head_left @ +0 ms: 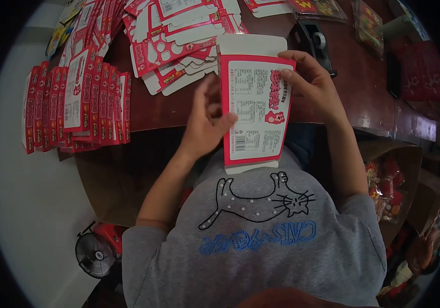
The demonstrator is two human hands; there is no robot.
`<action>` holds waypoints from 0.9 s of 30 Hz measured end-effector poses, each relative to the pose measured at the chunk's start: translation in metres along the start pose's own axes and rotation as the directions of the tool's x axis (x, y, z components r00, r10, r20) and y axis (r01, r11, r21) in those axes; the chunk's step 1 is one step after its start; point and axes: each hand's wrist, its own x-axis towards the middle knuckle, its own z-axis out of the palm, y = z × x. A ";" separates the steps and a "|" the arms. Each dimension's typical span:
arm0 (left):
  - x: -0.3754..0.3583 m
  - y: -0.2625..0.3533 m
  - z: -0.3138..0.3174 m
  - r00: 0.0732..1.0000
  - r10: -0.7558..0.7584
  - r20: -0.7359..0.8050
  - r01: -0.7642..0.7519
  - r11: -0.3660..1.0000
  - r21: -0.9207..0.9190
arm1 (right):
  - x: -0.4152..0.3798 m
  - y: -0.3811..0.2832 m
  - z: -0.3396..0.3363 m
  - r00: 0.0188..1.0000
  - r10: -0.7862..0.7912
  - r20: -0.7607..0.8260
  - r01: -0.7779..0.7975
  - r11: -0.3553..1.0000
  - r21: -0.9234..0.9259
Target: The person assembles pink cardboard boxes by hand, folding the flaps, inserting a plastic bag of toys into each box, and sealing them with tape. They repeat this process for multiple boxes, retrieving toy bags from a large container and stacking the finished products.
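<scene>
A red and white printed carton [255, 110] is held up in front of my chest, its white end flaps sticking out at top and bottom. My right hand [310, 82] grips its upper right edge, thumb on the printed face and fingers behind. At the left edge is my left hand [207, 118], its thumb over the printed face and the other fingers partly hidden behind the carton.
Flat carton blanks [179, 43] lie piled at the back of the dark table [153, 110]. Folded cartons [79, 100] stand stacked at the left. A black tape dispenser [312, 46] sits behind my right hand. An open cardboard box [410, 169] holds small packets at the right; a fan [96, 254] stands lower left.
</scene>
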 end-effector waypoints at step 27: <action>0.060 0.052 -0.033 0.994 -0.085 -0.071 0.093 0.990 0.110 | 0.019 -0.009 0.017 0.998 -0.042 0.051 0.050 0.988 -0.149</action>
